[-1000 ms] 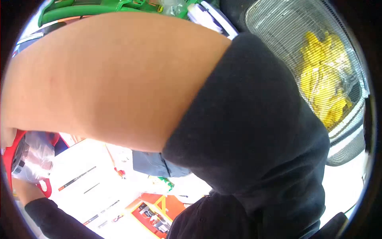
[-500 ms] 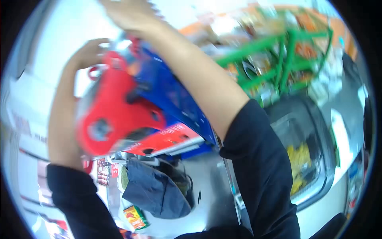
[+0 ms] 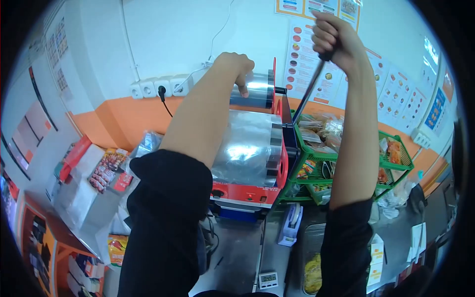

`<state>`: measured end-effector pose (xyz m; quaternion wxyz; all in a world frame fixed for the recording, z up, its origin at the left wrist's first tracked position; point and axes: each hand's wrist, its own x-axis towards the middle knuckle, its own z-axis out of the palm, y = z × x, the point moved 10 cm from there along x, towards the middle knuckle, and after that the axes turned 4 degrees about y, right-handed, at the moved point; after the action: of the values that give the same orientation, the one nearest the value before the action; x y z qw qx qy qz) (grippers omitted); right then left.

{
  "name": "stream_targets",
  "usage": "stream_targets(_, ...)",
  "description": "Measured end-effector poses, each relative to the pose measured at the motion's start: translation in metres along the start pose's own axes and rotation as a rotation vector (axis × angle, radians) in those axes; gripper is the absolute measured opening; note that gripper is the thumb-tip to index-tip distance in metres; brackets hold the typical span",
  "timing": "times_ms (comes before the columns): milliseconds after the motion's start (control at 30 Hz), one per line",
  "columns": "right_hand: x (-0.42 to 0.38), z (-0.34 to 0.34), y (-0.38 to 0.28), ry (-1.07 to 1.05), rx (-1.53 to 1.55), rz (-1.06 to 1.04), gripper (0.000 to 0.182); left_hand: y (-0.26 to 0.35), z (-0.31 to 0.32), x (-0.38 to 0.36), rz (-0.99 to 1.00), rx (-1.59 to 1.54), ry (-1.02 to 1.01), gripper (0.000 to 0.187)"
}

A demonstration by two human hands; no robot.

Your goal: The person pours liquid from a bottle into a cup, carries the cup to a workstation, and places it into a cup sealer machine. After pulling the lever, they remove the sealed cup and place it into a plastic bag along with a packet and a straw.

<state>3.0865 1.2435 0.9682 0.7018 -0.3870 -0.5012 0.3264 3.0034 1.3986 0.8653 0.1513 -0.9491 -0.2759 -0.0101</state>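
Observation:
A cup sealing machine (image 3: 246, 194) with a red front stands before me, plastic film stretched over its top and red side plates at its right. My right hand (image 3: 338, 42) is raised high, its fingers wrapped round the black grip of the machine's long metal lever (image 3: 310, 91). The lever slants down to the machine's right side. Over the film roll (image 3: 257, 89) at the back, my left hand (image 3: 235, 67) reaches with its fingers bent down and apart, fingertips right at the roll. The forearm covers part of the machine's left side.
Green stacked baskets (image 3: 321, 148) of packaged food stand right of the machine. In front of them are a tape dispenser (image 3: 291, 225), a small digital timer (image 3: 268, 280) and a container (image 3: 312, 230) with yellow food. Wall sockets (image 3: 158, 87) and a plugged cable are behind.
The view has swung and straightened, bringing the machine to the centre. My right hand is now on the raised lever; my left arm now reaches over the machine's top to the film roll.

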Motion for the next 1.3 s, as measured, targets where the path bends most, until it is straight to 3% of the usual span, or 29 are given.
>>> stream_targets(100, -0.090, 0.033, -0.016, -0.154, 0.048, -0.182, 0.043, 0.004, -0.004, -0.001, 0.016, 0.041, 0.019, 0.059)
stream_targets(133, -0.137, 0.030, -0.022, 0.281, -0.031, -0.451, 0.053, 0.005, -0.005, -0.002, 0.032, 0.058, 0.054, 0.058)
stream_targets(233, -0.210, 0.037, -0.005, 0.307, 0.010, -0.691, 0.050, 0.001, 0.003, 0.003, 0.017, 0.050, -0.032, 0.057)
stream_targets(267, -0.239, 0.052, 0.008, 0.238, -0.101, -0.747, 0.051, -0.001, 0.004, 0.002, 0.016, 0.051, -0.042, 0.057)
stream_targets(333, -0.311, 0.062, 0.043, 0.396, -0.264, -0.959, 0.047, 0.002, -0.002, 0.001, 0.060, -0.003, 0.049, 0.058)
stream_targets(367, -0.345, 0.064, 0.072, 0.265, -0.192, -1.039, 0.046, 0.002, -0.003, 0.000, 0.017, 0.011, 0.026, 0.061)
stream_targets(400, -0.363, 0.059, 0.103, 0.353, -0.277, -0.929, 0.045, -0.001, -0.007, 0.001, 0.009, 0.020, 0.042, 0.061)
stream_targets(500, -0.381, 0.055, 0.129, 0.297, -0.442, -0.808, 0.037, 0.000, -0.005, -0.008, 0.001, -0.088, 0.004, 0.071)
stream_targets(733, -0.378, 0.055, 0.119, 0.338, -0.394, -0.851, 0.040, -0.003, 0.007, 0.002, 0.069, -0.105, 0.021, 0.070)
stream_targets(867, -0.370, 0.060, 0.111, 0.372, -0.409, -0.829, 0.039, 0.000, -0.003, -0.013, 0.030, -0.120, 0.027, 0.098)
stream_targets(900, -0.369, 0.061, 0.109, 0.373, -0.394, -0.844, 0.038, 0.002, -0.001, -0.017, 0.007, -0.168, -0.050, 0.110)
stream_targets(1033, -0.354, 0.066, 0.083, 0.405, -0.393, -0.846, 0.043, -0.003, 0.013, 0.007, 0.074, -0.123, 0.012, 0.105)
stream_targets(1100, -0.332, 0.065, 0.058, 0.440, -0.364, -0.828, 0.050, -0.005, 0.016, 0.010, 0.067, -0.104, 0.014, 0.104)
stream_targets(1167, -0.295, 0.055, 0.024, 0.477, -0.325, -0.802, 0.040, -0.003, 0.015, 0.003, 0.001, -0.156, -0.062, 0.102)
stream_targets(1200, -0.261, 0.044, 0.012, 0.587, -0.212, -0.667, 0.032, -0.001, 0.014, 0.000, 0.007, -0.153, -0.069, 0.102)
stream_targets(1267, -0.154, 0.017, -0.012, 0.588, -0.083, -0.429, 0.031, -0.003, 0.013, -0.002, -0.028, -0.203, -0.086, 0.101)
stream_targets(1300, -0.110, 0.010, -0.026, 0.597, -0.231, -0.312, 0.032, -0.004, 0.013, -0.001, -0.024, -0.203, -0.088, 0.101)
